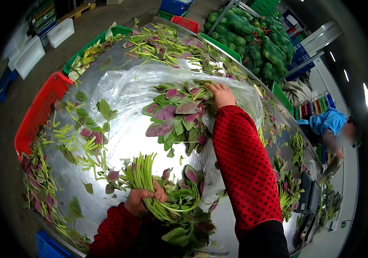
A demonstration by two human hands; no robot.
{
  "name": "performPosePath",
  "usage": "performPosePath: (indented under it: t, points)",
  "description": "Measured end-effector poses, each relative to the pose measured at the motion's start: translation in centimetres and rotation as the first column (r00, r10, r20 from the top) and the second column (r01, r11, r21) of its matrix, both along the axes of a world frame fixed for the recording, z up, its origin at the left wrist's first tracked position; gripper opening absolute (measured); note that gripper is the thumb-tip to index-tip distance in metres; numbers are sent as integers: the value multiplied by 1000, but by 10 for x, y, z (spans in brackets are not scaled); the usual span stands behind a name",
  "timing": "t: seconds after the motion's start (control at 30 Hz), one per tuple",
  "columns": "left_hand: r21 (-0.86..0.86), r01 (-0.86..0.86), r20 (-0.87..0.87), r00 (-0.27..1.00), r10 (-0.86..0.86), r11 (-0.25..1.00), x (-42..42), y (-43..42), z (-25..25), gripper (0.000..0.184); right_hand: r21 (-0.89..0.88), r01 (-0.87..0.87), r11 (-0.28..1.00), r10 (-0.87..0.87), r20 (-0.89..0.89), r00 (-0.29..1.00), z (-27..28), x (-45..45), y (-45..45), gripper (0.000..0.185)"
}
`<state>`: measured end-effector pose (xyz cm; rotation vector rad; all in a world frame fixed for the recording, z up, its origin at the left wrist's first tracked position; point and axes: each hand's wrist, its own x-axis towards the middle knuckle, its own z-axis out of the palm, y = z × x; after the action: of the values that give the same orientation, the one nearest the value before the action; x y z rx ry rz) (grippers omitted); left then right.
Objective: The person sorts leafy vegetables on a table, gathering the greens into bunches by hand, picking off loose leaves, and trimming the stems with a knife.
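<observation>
My left hand (143,198) is closed around a thick bunch of red-and-green amaranth (141,172). The cut pale-green stems point up and away, and the leaves hang to the right near my body. Farther out, my right hand (222,95) curls over the upper right side of a loose clump of amaranth leaves (177,114); its thumb and the stems under it are partly hidden. That clump has purple-centred leaves and lies by a crumpled clear plastic bag (124,81) on the metal table (70,176).
Stem scraps and leaves (42,180) litter the table edges. A red crate (42,114) stands at the left, a green crate (93,43) behind it. Netted sacks of green vegetables (253,41) sit at the back right. Another person in blue (326,122) works at the far right.
</observation>
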<state>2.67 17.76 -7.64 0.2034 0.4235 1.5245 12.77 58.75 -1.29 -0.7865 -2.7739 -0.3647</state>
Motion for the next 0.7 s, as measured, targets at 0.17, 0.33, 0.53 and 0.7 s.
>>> performPosePath:
  t: [0.17, 0.33, 0.53, 0.7]
  points:
    - [-9, -4, 81, 997, 5, 1000, 1, -4, 0, 40, -3, 107, 994, -104, 209, 972, 10, 5, 8, 26]
    - [55, -13, 66, 998, 9, 998, 1, -3, -8, 44, 133, -115, 984, 128, -93, 987, 70, 8, -61, 8]
    - [29, -20, 56, 998, 19, 999, 2, 4, 5, 47, -274, -276, 921, 288, 2, 958, 94, -9, -250, 16]
    - [-134, -100, 68, 992, 110, 986, 7, -12, -21, 55, -509, -168, 844, 274, 140, 951, 49, -11, -300, 26]
